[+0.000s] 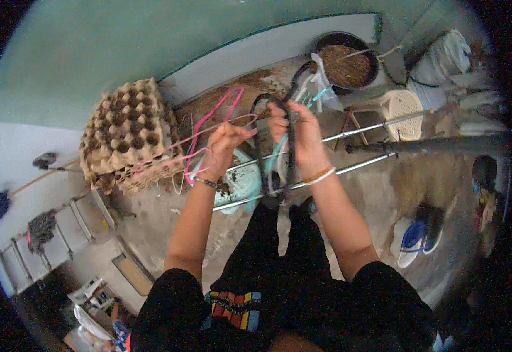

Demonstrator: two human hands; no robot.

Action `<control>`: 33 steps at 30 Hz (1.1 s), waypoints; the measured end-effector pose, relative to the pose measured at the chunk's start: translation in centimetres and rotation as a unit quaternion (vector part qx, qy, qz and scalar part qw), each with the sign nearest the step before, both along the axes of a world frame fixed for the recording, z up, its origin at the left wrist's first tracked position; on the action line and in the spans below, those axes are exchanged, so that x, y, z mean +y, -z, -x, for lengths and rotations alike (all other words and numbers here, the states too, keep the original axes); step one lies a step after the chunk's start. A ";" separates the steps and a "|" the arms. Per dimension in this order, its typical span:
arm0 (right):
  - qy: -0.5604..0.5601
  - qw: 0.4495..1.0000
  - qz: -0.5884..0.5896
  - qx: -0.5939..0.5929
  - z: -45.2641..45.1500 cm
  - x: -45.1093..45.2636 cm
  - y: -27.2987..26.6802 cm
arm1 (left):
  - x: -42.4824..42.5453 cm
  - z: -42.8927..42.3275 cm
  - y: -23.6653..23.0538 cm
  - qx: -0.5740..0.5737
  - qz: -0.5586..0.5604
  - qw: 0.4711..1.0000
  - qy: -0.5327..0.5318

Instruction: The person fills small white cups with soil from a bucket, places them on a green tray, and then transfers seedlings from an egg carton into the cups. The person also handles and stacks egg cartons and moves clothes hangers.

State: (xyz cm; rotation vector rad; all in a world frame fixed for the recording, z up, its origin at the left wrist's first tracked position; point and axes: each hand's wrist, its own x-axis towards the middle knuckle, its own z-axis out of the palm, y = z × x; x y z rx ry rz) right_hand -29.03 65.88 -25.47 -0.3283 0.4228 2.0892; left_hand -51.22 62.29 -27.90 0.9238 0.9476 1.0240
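Note:
My left hand [223, 147] is closed on a light pink clothes hanger [194, 136]. More hangers, one of them bright pink [194, 127], hang beside it. My right hand [298, 132] grips a black looped thing [292, 163], perhaps a hanger or cord, together with turquoise and white hangers [278, 152]. The two hands are raised close together over a pair of metal rails [357, 166]. A mint-green plastic piece with dark dirt on it [240, 180] lies below them.
A stack of egg trays [126, 127] stands left. Beyond are a black tub of brown material [346, 66], a cream perforated stool [403, 114] and sacks [440, 61]. Shoes [414, 237] lie right on the floor. A metal ladder [58, 237] is lower left, with part of a person [115, 312] below.

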 end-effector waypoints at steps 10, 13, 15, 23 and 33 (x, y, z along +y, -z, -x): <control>-0.173 0.864 -0.123 -0.457 -5.2 -4.0 -1.0 | 4.5 7.0 -5.5 0.329 0.101 0.937 0.048; -0.135 0.841 -0.140 -0.505 -6.1 -4.8 -0.3 | 4.8 6.8 -4.4 0.411 0.060 0.909 0.028; -0.102 0.832 -0.139 -0.527 -7.2 -4.8 -0.2 | 4.4 6.4 -3.6 0.502 -0.100 0.859 -0.005; -0.065 0.777 -0.183 -0.599 -11.2 -1.2 -2.7 | 3.5 5.0 -3.9 0.431 -0.074 0.890 0.127; -0.127 0.691 -0.343 -0.623 -9.7 -1.4 -1.9 | 1.9 1.2 -6.7 0.420 -0.099 0.822 0.370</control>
